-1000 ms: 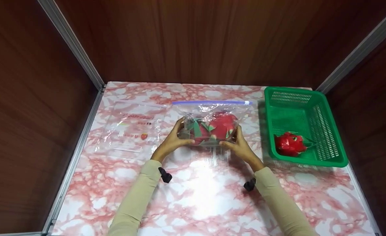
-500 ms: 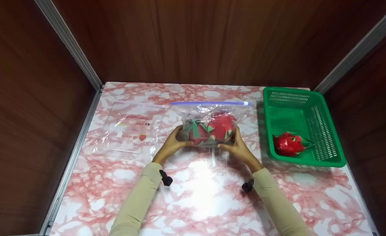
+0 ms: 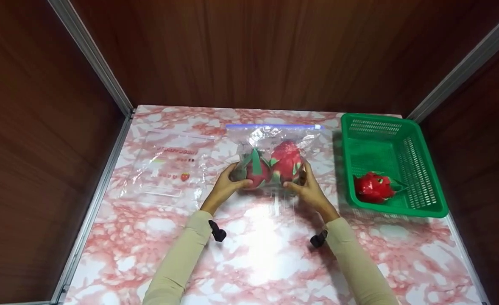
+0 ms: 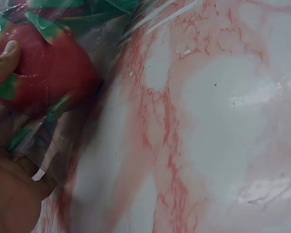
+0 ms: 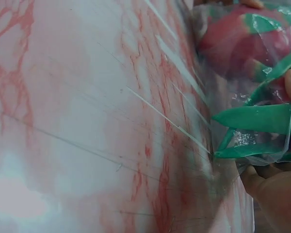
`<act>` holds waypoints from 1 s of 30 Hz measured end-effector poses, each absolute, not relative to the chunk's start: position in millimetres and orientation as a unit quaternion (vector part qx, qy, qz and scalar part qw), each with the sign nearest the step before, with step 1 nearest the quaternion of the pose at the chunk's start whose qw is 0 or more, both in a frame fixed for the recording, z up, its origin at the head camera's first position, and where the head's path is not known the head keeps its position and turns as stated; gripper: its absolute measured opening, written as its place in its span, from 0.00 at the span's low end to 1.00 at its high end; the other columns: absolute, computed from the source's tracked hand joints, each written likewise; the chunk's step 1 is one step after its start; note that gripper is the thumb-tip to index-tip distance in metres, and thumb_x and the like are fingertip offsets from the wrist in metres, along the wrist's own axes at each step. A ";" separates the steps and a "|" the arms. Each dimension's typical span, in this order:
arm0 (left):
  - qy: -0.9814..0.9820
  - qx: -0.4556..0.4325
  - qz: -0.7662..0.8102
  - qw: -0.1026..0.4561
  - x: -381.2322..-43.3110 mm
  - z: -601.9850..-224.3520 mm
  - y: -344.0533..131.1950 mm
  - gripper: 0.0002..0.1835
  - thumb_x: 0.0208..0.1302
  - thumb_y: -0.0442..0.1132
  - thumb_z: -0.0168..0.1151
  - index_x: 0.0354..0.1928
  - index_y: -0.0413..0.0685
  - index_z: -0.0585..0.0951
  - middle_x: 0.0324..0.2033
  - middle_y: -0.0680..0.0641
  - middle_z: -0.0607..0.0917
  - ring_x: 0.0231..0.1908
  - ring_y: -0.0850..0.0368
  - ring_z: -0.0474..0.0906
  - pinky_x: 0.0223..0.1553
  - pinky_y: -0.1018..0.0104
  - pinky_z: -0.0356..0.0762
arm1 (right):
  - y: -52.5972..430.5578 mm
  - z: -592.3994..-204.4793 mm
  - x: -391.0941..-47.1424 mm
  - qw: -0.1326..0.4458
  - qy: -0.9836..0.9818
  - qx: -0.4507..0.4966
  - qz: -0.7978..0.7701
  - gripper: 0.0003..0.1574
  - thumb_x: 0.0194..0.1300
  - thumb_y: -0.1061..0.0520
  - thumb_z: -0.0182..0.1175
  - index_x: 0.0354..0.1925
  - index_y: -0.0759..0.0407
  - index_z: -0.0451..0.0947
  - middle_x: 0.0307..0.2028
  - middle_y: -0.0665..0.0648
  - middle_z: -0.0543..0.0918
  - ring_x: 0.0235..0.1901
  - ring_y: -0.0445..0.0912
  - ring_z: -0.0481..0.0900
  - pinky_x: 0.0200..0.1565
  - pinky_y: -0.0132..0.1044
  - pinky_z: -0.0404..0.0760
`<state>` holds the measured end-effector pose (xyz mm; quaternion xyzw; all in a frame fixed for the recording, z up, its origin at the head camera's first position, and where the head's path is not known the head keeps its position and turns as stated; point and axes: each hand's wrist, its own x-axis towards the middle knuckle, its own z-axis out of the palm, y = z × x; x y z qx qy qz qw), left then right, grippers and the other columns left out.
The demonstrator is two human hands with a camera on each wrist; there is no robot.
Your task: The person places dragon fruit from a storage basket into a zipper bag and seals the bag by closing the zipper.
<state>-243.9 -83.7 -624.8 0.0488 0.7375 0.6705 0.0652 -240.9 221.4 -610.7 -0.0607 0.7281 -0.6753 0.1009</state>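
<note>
In the head view, a clear zip bag (image 3: 274,132) with a purple zip strip along its far edge lies at the middle of the table. Inside are two red dragon fruits with green scales, the left one (image 3: 260,173) beside the right one (image 3: 286,159). My left hand (image 3: 224,186) grips the bag's left side around a fruit, thumb on the near face. On the opposite side my right hand (image 3: 311,191) holds the bag the same way. Both wrist views show thumbs pressing the plastic against fruit; the far fingers are partly hidden.
A green basket (image 3: 347,169) at the right holds another red dragon fruit (image 3: 374,187). Left of the hands, a second clear bag (image 3: 164,163) with printed strawberry decoration lies flat. Brown panels (image 3: 274,55) enclose the marbled table (image 3: 147,254) at the back and sides.
The bag's zip edge has shifted slightly away from me, and the bag looks more stretched out. The fruits inside have turned and show more of their length. Both hands keep their hold.
</note>
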 end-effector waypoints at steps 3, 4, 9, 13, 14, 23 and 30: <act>0.739 0.059 0.669 0.057 -243.4 -626.3 -81.5 0.36 0.63 0.44 0.80 0.71 0.47 0.77 0.64 0.41 0.82 0.62 0.48 0.78 0.69 0.53 0.76 | 221.5 -610.4 -241.6 0.101 0.732 -0.052 -0.672 0.69 0.70 0.63 0.71 0.87 0.52 0.31 0.68 0.75 0.74 0.45 0.41 0.82 0.45 0.29 0.83; 0.740 0.059 0.667 0.055 -243.4 -626.9 -80.8 0.36 0.63 0.45 0.80 0.71 0.48 0.77 0.63 0.42 0.83 0.59 0.50 0.78 0.66 0.56 0.77 | 221.4 -610.2 -241.9 0.103 0.730 -0.048 -0.674 0.69 0.71 0.62 0.70 0.87 0.53 0.31 0.69 0.75 0.73 0.45 0.41 0.82 0.46 0.29 0.84; 0.738 0.037 0.671 0.064 -243.4 -627.2 -78.9 0.41 0.63 0.49 0.79 0.75 0.47 0.73 0.63 0.41 0.81 0.47 0.57 0.80 0.49 0.67 0.82 | 221.8 -608.8 -243.6 0.113 0.727 -0.035 -0.676 0.66 0.74 0.59 0.68 0.87 0.51 0.32 0.71 0.74 0.73 0.49 0.42 0.84 0.50 0.29 0.85; 0.709 0.023 0.701 0.077 -243.7 -625.4 -76.7 0.43 0.63 0.45 0.80 0.76 0.43 0.71 0.62 0.39 0.80 0.45 0.56 0.82 0.45 0.68 0.84 | 222.3 -608.5 -247.1 0.112 0.723 -0.025 -0.681 0.61 0.76 0.57 0.67 0.87 0.50 0.36 0.71 0.74 0.74 0.52 0.42 0.85 0.52 0.30 0.85; 0.702 0.021 0.707 0.077 -243.8 -624.9 -75.6 0.42 0.63 0.43 0.80 0.75 0.43 0.71 0.61 0.39 0.81 0.45 0.56 0.82 0.46 0.68 0.85 | 222.1 -608.2 -248.1 0.111 0.721 -0.022 -0.684 0.59 0.76 0.57 0.66 0.87 0.50 0.38 0.71 0.74 0.74 0.54 0.44 0.85 0.53 0.30 0.85; 0.693 -0.001 0.719 0.053 -247.2 -618.3 -64.7 0.31 0.68 0.41 0.75 0.69 0.42 0.76 0.49 0.44 0.84 0.45 0.56 0.82 0.46 0.67 0.85 | 221.1 -603.5 -257.9 0.105 0.722 0.006 -0.684 0.52 0.79 0.53 0.63 0.86 0.52 0.43 0.71 0.74 0.74 0.59 0.47 0.84 0.52 0.30 0.84; 0.701 -0.036 0.711 0.044 -252.3 -613.7 -60.1 0.31 0.69 0.46 0.75 0.68 0.42 0.75 0.48 0.43 0.83 0.44 0.56 0.81 0.41 0.68 0.84 | 220.9 -599.1 -265.0 0.103 0.708 0.009 -0.699 0.48 0.80 0.53 0.62 0.85 0.54 0.47 0.65 0.70 0.82 0.53 0.40 0.86 0.50 0.30 0.85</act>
